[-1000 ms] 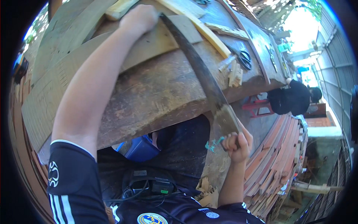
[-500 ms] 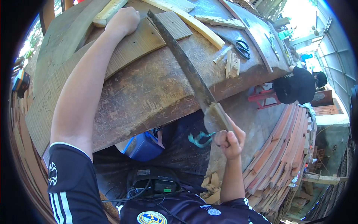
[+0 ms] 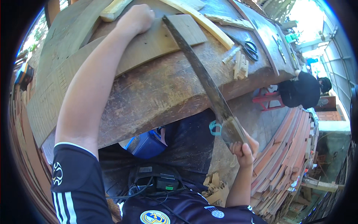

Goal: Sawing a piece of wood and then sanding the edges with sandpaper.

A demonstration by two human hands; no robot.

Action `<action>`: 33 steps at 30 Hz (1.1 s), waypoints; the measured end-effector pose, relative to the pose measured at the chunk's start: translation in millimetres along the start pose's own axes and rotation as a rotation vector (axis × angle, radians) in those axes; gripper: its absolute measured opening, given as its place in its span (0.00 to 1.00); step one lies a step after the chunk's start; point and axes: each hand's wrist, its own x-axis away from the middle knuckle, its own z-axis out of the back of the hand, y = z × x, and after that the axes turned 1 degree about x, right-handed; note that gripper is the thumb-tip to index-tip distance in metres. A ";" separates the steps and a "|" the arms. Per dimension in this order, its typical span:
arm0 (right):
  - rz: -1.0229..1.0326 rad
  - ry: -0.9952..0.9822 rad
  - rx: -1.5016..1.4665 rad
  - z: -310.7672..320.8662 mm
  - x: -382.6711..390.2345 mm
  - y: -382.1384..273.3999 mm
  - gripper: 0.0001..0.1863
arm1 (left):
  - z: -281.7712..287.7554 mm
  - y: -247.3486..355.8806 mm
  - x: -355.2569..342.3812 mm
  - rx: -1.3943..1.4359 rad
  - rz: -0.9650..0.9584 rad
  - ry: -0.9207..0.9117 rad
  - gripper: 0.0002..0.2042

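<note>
My right hand (image 3: 245, 150) is wrapped around the wooden handle of a handsaw (image 3: 203, 78). The long dark blade slants up and left across a flat wooden board (image 3: 156, 41), near the board's right end. On the board's far edge, left of the blade, my left hand (image 3: 137, 18) is closed, with its fingertips hidden from view. The board lies along a thick, scratched wooden workbench (image 3: 149, 93) and runs on to the left under my forearm. A teal cord (image 3: 215, 128) hangs by the saw handle.
A curved pale wood strip (image 3: 203, 22), black-handled scissors (image 3: 250, 50) and small wood offcuts (image 3: 241, 67) lie on the bench. Stacked reddish planks (image 3: 281, 149) fill the right side. A person in black (image 3: 300, 89) is beside a red stool (image 3: 266, 100). A blue container (image 3: 149, 145) sits below the bench edge.
The whole view has shifted slightly, moving the scene to the right. My right hand has drawn the saw handle a little toward me. My left hand keeps its place on the board.
</note>
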 end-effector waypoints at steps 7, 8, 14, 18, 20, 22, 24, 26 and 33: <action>-0.017 0.111 -0.067 -50.9 23.8 -22.3 0.37 | -0.4 13.0 6.9 0.003 -0.023 -0.021 0.23; -0.044 0.125 -0.154 -50.2 18.0 -25.9 0.36 | 3.0 17.1 6.3 0.011 -0.012 -0.018 0.23; 0.002 0.038 -0.013 -76.3 -76.0 -2.4 0.25 | -3.9 5.1 7.4 0.038 -0.006 -0.028 0.23; -0.016 0.011 -0.053 -94.0 -112.0 -16.4 0.25 | -2.5 11.2 10.9 0.054 0.031 -0.032 0.23; 0.044 0.018 0.183 -94.0 -97.6 -22.9 0.25 | 3.4 17.6 14.3 0.076 0.033 -0.029 0.22; -0.008 0.015 0.041 -66.3 -56.6 -23.6 0.25 | 6.3 16.8 10.2 0.083 0.009 -0.020 0.22; -0.008 -0.017 -0.133 -44.8 -23.7 -22.2 0.26 | 0.1 21.9 14.4 0.091 0.038 0.022 0.21; -0.007 0.020 -0.097 -47.8 -30.6 -28.1 0.26 | -5.2 20.2 9.7 0.077 0.005 0.035 0.21; 0.027 0.008 0.266 -83.6 -80.3 -15.9 0.25 | 0.8 10.6 10.5 0.010 0.049 -0.011 0.20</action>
